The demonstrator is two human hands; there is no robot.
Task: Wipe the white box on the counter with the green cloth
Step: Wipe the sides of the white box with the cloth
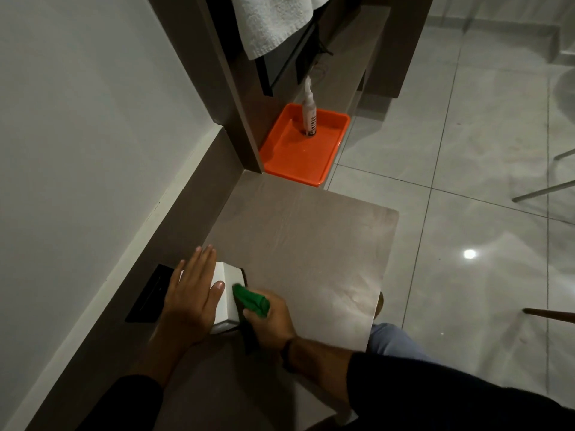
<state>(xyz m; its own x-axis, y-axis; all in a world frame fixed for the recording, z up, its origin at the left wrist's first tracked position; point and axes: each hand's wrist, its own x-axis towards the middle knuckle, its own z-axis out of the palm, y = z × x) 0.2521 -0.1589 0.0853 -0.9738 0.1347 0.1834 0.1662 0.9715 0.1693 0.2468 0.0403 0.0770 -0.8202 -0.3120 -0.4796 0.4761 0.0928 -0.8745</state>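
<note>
I see wiping underway: left hand (189, 293) flat, fingers spread, steadying white box (228, 287) on counter (311, 250) near wall. Right hand (267, 318) clenches green cloth (250, 298) against box's right side. Next, I judge: sweep remaining faces.

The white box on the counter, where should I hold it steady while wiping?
Press down on the top of the white box from above with a flat palm, as the left hand does: the flat top takes a palm and leaves its right side free for the green cloth.
</note>
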